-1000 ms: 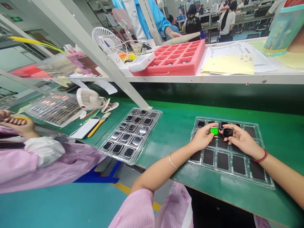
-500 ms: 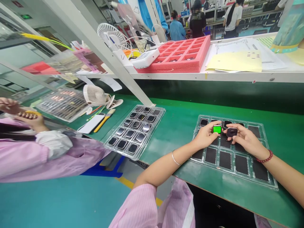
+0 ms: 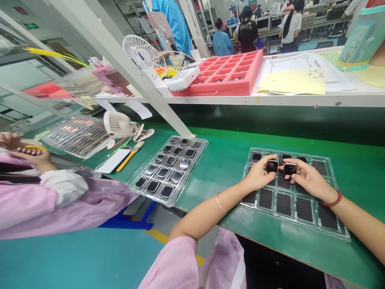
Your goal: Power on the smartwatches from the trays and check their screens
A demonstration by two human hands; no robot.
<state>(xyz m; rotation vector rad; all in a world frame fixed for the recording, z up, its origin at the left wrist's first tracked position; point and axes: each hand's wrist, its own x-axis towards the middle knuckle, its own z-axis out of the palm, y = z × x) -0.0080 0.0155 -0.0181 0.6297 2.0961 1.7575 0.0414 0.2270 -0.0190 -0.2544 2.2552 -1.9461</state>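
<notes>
My left hand (image 3: pixel 261 173) is closed on a smartwatch (image 3: pixel 272 166) without a strap, its square screen dark. Just to its right, my right hand (image 3: pixel 311 180) grips a second smartwatch (image 3: pixel 290 169), also dark-screened and held between fingers and thumb. Both hands are above a clear plastic tray (image 3: pixel 296 192) with black-lined compartments. Several watches lie in the tray's back row, partly hidden by my fingers. To the left, another clear tray (image 3: pixel 172 199) holds several square watches with dark or shiny faces.
A co-worker's hand (image 3: pixel 42 160) works at the far left beside a tray of parts (image 3: pixel 78 136). A brush (image 3: pixel 130 155) and a small white fan (image 3: pixel 118 124) lie on the green bench. The shelf above carries a red foam tray (image 3: pixel 252 80) and papers (image 3: pixel 291 82).
The watch in my left hand showed a bright green screen and is now dark. The watch in my right hand has tilted slightly. Both hands stay over the tray.
</notes>
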